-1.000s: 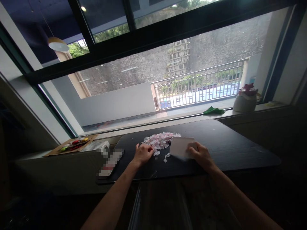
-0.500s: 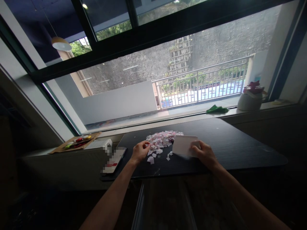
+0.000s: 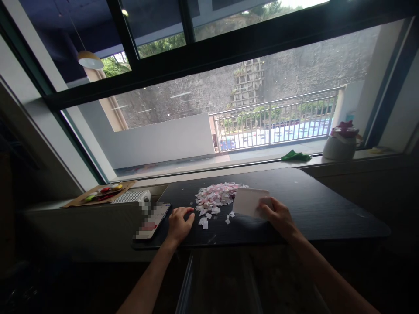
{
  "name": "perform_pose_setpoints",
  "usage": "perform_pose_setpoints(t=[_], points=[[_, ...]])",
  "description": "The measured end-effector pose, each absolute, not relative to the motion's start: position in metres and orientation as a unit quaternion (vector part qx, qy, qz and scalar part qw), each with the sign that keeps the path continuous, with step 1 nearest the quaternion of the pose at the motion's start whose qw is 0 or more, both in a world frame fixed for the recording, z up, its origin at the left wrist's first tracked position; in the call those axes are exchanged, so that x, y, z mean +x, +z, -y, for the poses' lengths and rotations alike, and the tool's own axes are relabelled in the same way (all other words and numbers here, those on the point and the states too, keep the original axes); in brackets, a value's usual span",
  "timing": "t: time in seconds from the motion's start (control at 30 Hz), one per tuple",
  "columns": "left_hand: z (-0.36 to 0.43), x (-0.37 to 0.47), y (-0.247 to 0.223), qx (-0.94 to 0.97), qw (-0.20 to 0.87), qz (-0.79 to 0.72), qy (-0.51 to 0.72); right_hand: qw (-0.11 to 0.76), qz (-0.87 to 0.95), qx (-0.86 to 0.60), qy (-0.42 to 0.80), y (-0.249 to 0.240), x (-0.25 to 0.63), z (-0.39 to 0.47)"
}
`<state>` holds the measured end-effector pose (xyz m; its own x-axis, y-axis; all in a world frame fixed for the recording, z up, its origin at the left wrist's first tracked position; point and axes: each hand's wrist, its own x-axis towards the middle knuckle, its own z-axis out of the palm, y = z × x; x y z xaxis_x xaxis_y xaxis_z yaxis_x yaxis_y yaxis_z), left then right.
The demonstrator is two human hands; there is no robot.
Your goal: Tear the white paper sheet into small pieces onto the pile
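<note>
A heap of small white and pinkish paper pieces (image 3: 216,195) lies on the dark table (image 3: 314,205), with several loose pieces scattered at its near side. My right hand (image 3: 277,214) grips a pale, flat rectangular card (image 3: 247,201) by its right side, just right of the heap. To the left of the heap, my left hand (image 3: 180,221) is over the table with its fingers curled and a gap between thumb and fingertips; nothing shows between them. A phone-like flat device (image 3: 153,221), partly blurred out, lies left of my left hand.
On the sill, a green cloth (image 3: 296,155) lies beside a pale pot with a red top (image 3: 341,141). Brown paper with colourful items (image 3: 104,192) and a white ridged object (image 3: 132,197) are at the left. A large window rises behind the table.
My left hand has drawn back from the heap, leftward and toward me, and its fingers have parted. My right hand still holds the card, nearly in the same place.
</note>
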<state>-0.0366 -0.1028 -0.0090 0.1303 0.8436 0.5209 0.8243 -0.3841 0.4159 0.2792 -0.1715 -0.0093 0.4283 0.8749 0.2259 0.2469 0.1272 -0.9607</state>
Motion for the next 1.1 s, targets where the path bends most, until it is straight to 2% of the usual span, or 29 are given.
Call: perform_pose_setpoints(t=[0.23,0.57,0.83,1.0,1.1], points=[[0.106,-0.040,-0.022,0.707,0.008,-0.553,0.442,0.578,0.446,-0.638,0.243,-0.008,0.281,0.175],[0.104,-0.038,-0.022,0.698,0.010,-0.569,0.435,0.584,0.454,-0.618,0.266,-0.015,0.284,0.169],[0.103,-0.040,-0.023,0.710,-0.003,-0.562,0.424,0.553,0.552,-0.532,0.327,-0.010,0.276,0.173],[0.104,-0.039,-0.022,0.713,-0.006,-0.563,0.418,0.567,0.481,-0.618,0.255,-0.007,0.278,0.175],[0.105,-0.038,-0.021,0.713,-0.003,-0.564,0.416,0.580,0.482,-0.604,0.256,-0.006,0.276,0.175]])
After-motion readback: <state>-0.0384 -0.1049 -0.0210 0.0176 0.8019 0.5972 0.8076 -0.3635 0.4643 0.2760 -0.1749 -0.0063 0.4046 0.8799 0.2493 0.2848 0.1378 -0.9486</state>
